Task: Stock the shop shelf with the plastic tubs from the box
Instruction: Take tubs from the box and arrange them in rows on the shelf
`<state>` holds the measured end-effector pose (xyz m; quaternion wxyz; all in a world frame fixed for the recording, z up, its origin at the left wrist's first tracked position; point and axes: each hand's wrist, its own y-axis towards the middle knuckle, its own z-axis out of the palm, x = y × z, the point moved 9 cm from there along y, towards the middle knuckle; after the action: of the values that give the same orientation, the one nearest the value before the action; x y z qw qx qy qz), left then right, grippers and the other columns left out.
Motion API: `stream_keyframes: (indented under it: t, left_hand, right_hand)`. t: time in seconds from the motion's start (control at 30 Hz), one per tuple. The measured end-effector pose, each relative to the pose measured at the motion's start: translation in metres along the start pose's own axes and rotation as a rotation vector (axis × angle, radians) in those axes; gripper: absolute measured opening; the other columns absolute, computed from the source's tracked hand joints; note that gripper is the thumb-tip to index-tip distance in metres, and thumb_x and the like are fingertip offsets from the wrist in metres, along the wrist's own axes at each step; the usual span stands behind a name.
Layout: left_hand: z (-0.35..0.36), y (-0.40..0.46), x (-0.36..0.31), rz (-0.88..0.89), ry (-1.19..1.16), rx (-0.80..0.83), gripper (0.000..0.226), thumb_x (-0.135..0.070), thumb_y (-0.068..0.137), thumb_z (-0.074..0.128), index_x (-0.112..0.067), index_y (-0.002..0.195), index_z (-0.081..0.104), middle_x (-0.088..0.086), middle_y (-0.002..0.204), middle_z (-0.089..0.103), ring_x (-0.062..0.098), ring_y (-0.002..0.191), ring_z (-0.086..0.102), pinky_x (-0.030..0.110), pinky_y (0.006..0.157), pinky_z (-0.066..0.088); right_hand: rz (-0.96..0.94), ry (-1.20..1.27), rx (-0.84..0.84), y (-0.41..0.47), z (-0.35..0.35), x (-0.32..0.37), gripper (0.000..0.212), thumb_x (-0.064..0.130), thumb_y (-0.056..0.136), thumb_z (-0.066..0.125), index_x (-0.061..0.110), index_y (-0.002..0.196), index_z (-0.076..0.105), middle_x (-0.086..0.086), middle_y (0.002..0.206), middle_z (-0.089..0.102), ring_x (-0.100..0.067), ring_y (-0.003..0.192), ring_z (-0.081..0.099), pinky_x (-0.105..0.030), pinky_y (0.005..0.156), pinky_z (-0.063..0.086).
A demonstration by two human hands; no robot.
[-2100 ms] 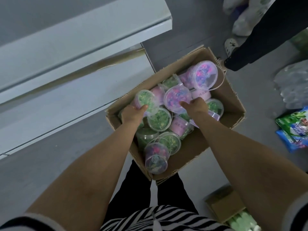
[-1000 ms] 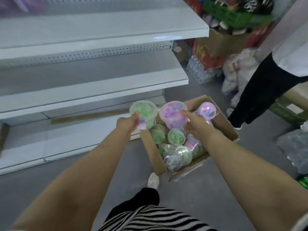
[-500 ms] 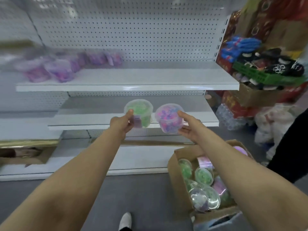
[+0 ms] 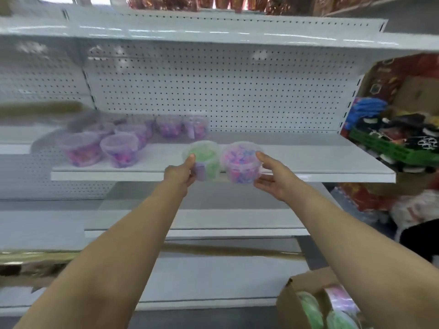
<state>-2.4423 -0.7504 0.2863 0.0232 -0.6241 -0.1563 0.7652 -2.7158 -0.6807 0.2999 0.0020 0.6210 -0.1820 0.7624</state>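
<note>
the white shop shelf point(image 4: 297, 162) with its pegboard back runs across the middle of the view, with more white shelves above and below it. on its left part a cluster of pink-and-purple tubs point(image 4: 118, 143) already stands, some near the front edge, some further back; the right part of the shelf carries nothing that shows. low at the right, the cardboard box point(image 4: 301, 302) sits on the floor, and green and pink tubs are visible inside it. beyond the shelf's right end, other goods are piled, too blurred to name.

both arms reach out to the shelf's front edge. the left hand point(image 4: 181, 173) grips a green tub point(image 4: 206, 157), thumb up by the rim. the right hand point(image 4: 270, 176) holds a pink tub point(image 4: 241, 162), its thumb high on the side and its other fingers low by the base. the two tubs are just beside each other at the shelf's front edge; whether their bases already rest on it i cannot tell.

judging from this, stocking is partly done: one group is placed, two tubs are arriving, and the box holds more to shelve.
</note>
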Motion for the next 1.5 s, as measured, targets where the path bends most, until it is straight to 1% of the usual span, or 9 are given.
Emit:
stream_keyframes:
  t: [0.1, 0.2, 0.3, 0.67, 0.87, 1.07, 1.23, 1.4, 1.5]
  left_hand:
    - [0.008, 0.044, -0.016, -0.003, 0.012, 0.024, 0.048, -0.041, 0.082, 0.073, -0.002, 0.105, 0.055, 0.008, 0.081, 0.061, 0.025, 0.08, 0.067, 0.022, 0.055, 0.057]
    - [0.014, 0.089, -0.021, -0.043, 0.081, 0.035, 0.053, -0.05, 0.077, 0.074, -0.005, 0.099, 0.057, 0.004, 0.077, 0.063, 0.026, 0.078, 0.07, 0.034, 0.078, 0.058]
    - [0.022, 0.128, -0.023, -0.044, 0.083, 0.046, 0.051, -0.053, 0.072, 0.077, -0.007, 0.083, 0.057, 0.006, 0.081, 0.064, 0.03, 0.086, 0.069, 0.042, 0.087, 0.057]
    - [0.057, 0.203, -0.002, -0.069, 0.072, 0.174, 0.086, -0.063, 0.042, 0.075, -0.004, 0.102, 0.06, 0.011, 0.092, 0.07, 0.031, 0.085, 0.069, 0.045, 0.085, 0.057]
    - [0.044, 0.158, -0.027, -0.077, 0.103, 0.154, 0.069, -0.057, 0.075, 0.071, -0.003, 0.115, 0.056, 0.01, 0.097, 0.062, 0.032, 0.094, 0.064, 0.039, 0.087, 0.055]
    - [0.026, 0.141, -0.054, -0.003, 0.049, 0.167, 0.073, -0.066, 0.074, 0.066, -0.007, 0.117, 0.06, 0.006, 0.115, 0.061, 0.027, 0.102, 0.055, 0.036, 0.089, 0.046]
    - [-0.001, 0.132, -0.077, 0.051, -0.029, 0.224, 0.057, -0.067, 0.076, 0.064, -0.014, 0.097, 0.066, -0.002, 0.101, 0.065, 0.017, 0.092, 0.056, 0.033, 0.084, 0.046]
    - [-0.028, 0.123, -0.086, 0.062, -0.066, 0.304, 0.054, -0.056, 0.077, 0.071, -0.016, 0.111, 0.067, -0.002, 0.113, 0.068, 0.013, 0.107, 0.062, 0.035, 0.084, 0.051]
    - [-0.041, 0.119, -0.082, 0.023, -0.071, 0.325, 0.048, -0.043, 0.078, 0.076, -0.015, 0.115, 0.065, 0.002, 0.115, 0.069, 0.013, 0.104, 0.064, 0.037, 0.085, 0.053]
  right_hand:
    - [-0.005, 0.011, -0.02, 0.026, 0.019, 0.014, 0.062, 0.047, 0.081, 0.075, 0.013, 0.127, 0.052, -0.013, 0.108, 0.059, -0.028, 0.1, 0.063, -0.044, 0.1, 0.052]
    - [-0.002, 0.046, -0.056, 0.051, 0.031, 0.021, 0.07, 0.05, 0.078, 0.077, 0.012, 0.131, 0.05, -0.021, 0.118, 0.057, -0.032, 0.107, 0.063, -0.043, 0.099, 0.053]
    - [-0.009, 0.082, -0.102, 0.07, 0.04, 0.024, 0.075, 0.051, 0.077, 0.077, 0.011, 0.134, 0.048, -0.022, 0.121, 0.055, -0.034, 0.109, 0.062, -0.043, 0.097, 0.054]
    - [-0.061, 0.104, -0.22, 0.085, 0.051, 0.035, 0.07, 0.05, 0.081, 0.074, 0.01, 0.133, 0.048, -0.022, 0.114, 0.058, -0.033, 0.105, 0.063, -0.043, 0.098, 0.053]
    - [-0.082, 0.097, -0.197, 0.079, 0.068, 0.036, 0.068, 0.05, 0.083, 0.072, 0.011, 0.134, 0.049, -0.016, 0.11, 0.058, -0.031, 0.103, 0.063, -0.044, 0.1, 0.052]
    - [-0.096, 0.09, -0.114, 0.077, 0.114, 0.039, 0.053, 0.05, 0.083, 0.072, 0.016, 0.121, 0.058, -0.011, 0.108, 0.061, -0.031, 0.106, 0.064, -0.044, 0.098, 0.054]
    - [-0.063, 0.073, -0.035, 0.08, 0.157, 0.034, 0.071, 0.056, 0.077, 0.075, 0.011, 0.127, 0.051, -0.022, 0.113, 0.061, -0.033, 0.105, 0.065, -0.043, 0.095, 0.055]
    - [-0.069, 0.037, -0.002, 0.079, 0.185, 0.03, 0.069, 0.055, 0.078, 0.075, 0.011, 0.125, 0.052, -0.021, 0.108, 0.063, -0.031, 0.098, 0.067, -0.04, 0.09, 0.058]
    - [-0.07, 0.029, -0.017, 0.08, 0.195, 0.022, 0.053, 0.054, 0.083, 0.071, 0.01, 0.108, 0.058, -0.017, 0.103, 0.065, -0.03, 0.091, 0.068, -0.037, 0.081, 0.059]
